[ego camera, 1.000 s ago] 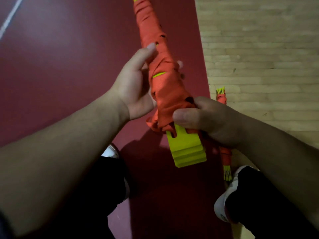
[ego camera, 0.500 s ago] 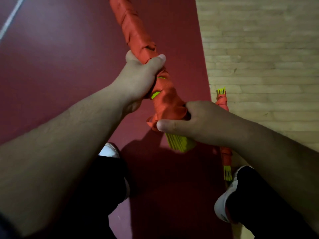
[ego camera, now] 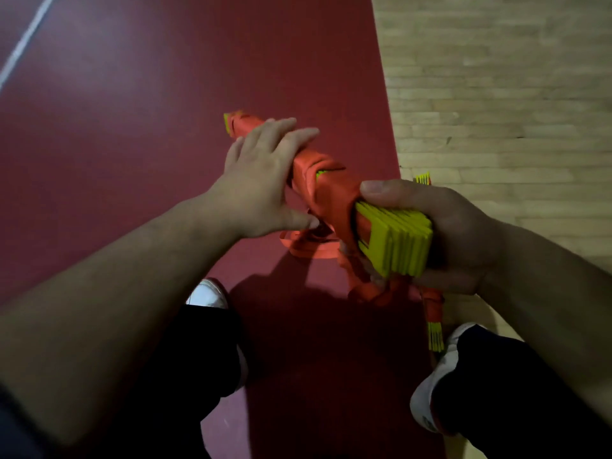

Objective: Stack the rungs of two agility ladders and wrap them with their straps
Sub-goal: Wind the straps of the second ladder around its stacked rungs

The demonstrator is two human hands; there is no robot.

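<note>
**Examiner:** Item and location?

**Inspector:** One long bundle of flat yellow-green plastic rungs bound in orange webbing strap (ego camera: 331, 193) is held in the air above the maroon court floor (ego camera: 132, 127), ahead of the person's knees. A second bundle of the same make (ego camera: 432, 306) lies on the floor along the seam with the pale wood-strip floor (ego camera: 496, 94), just beside the right white shoe (ego camera: 427, 409).

**Examiner:** State of the grips?

**Inspector:** The right hand (ego camera: 457, 233) is clamped round the near end of the held bundle, thumb over the top and fingers curled beneath. The bare stacked rung ends (ego camera: 394, 243) protrude from the fist. The left hand (ego camera: 258, 183) lies palm-down across the middle of the bundle, its fingers (ego camera: 284, 127) straight and spread, so it is resting there and not clasping. Its thumb sits close to the strap, but I cannot tell whether they touch.

**Examiner:** Governing relation?

**Inspector:** The long axis runs from the right hand away and leftward to the far rung end (ego camera: 228, 122), just past the left fingertips. A loose strap loop (ego camera: 308, 250) hangs under the bundle between the two hands. The left hand is nearer to it, and the right is occupied as anchor.

**Examiner:** Assessment?

**Inspector:** In my judgement the wrapping is well advanced, with slack yet to be taken up and secured. The next move probably calls for the left hand to take the loop and pass it round the axis. The risk is that the rungs fan out if the right-hand clamp eases.
</note>
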